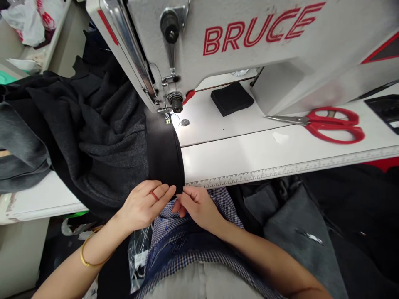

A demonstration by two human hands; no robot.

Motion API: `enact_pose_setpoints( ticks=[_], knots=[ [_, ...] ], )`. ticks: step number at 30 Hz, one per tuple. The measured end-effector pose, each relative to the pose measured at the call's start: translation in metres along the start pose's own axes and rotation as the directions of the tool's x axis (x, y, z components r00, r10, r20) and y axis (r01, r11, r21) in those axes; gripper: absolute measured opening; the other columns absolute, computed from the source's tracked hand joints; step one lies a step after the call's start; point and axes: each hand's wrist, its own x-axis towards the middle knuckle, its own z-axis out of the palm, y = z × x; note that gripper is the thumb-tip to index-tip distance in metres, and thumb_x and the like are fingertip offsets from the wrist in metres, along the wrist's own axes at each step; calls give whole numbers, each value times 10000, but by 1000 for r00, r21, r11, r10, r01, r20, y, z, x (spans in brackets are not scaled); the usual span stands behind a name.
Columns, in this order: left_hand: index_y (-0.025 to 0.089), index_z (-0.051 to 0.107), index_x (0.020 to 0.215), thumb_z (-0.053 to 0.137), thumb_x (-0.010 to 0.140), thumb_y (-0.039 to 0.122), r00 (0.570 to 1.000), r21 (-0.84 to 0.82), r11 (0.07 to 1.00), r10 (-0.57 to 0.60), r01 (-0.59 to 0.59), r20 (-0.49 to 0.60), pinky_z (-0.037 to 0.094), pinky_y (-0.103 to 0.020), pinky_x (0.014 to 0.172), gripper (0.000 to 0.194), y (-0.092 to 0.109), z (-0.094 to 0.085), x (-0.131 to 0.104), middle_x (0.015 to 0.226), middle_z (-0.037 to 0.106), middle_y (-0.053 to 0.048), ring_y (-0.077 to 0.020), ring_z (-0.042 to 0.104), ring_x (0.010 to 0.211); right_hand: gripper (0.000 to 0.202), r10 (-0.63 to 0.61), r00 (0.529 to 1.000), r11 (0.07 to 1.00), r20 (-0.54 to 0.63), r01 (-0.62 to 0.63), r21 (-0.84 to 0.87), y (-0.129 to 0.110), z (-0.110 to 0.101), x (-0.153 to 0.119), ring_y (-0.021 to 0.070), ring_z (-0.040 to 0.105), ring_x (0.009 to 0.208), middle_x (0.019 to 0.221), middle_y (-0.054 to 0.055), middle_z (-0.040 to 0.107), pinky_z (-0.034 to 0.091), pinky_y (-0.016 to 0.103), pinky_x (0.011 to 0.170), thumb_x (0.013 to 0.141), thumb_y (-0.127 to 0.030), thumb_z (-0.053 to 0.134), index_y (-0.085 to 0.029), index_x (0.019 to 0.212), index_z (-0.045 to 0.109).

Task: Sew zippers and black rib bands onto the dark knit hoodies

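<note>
A dark grey garment (112, 145) with a smooth black band (163, 153) lies across the left of the sewing machine (230, 45). The band's far end reaches under the presser foot (168, 120), beside the lit needle plate. At the table's front edge, my left hand (149, 203) lies over the near end of the band, fingers closed on the fabric. Close against it, my right hand (196, 205) pinches the band's corner between thumb and forefinger. The fingertips of both hands nearly touch. Folds of cloth hide the underside of the band.
Red-handled scissors (332, 124) lie on the machine bed at right, near a black block (232, 99). A measuring tape strip (280, 168) runs along the table's front edge. Dark fabric pieces (296, 224) hang below at right. Plastic bags (29, 20) fill a shelf at upper left.
</note>
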Motion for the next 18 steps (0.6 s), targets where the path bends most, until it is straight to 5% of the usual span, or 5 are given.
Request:
enact_pose_setpoints(
  ticks=[6,10,13,15,18],
  knots=[
    [47,547,1064,608,732,114,999,32,998,45,-45,0,476,-317,668,344,0,1,0,874,620,-91,-198,527,815,294,-1,998,1000,57,2,-11,-1,-3,1,71,499,438,539,-4,594,381,174,439,813,-208,398,-142,573,556],
    [48,546,1061,629,713,102,998,59,998,40,-38,-45,473,-314,660,362,0,4,0,857,625,-88,-187,540,793,283,-235,971,895,48,236,-379,0,-6,-4,89,503,469,532,1,567,392,200,474,813,-142,361,-140,627,575],
    [55,537,1075,620,712,80,993,29,999,19,-15,-120,478,-306,679,374,1,6,-3,867,621,-92,-175,544,797,212,-595,802,501,53,422,-755,-3,-11,-4,146,557,665,729,56,617,430,261,598,815,-128,399,-122,868,604],
    [63,539,1067,620,714,91,987,26,1000,10,-6,-162,480,-305,681,363,1,10,-5,855,617,-89,-170,544,794,219,-718,683,270,132,449,-852,-6,-15,0,174,548,837,908,78,615,433,299,708,834,-133,427,-141,995,576],
    [109,551,1010,645,692,115,969,80,997,-4,24,-249,483,-318,693,332,-1,19,-5,816,608,-63,-168,544,790,154,-785,579,119,221,491,-863,-11,-20,13,162,520,934,989,36,611,409,311,792,843,-126,466,-182,920,587]
  ],
)
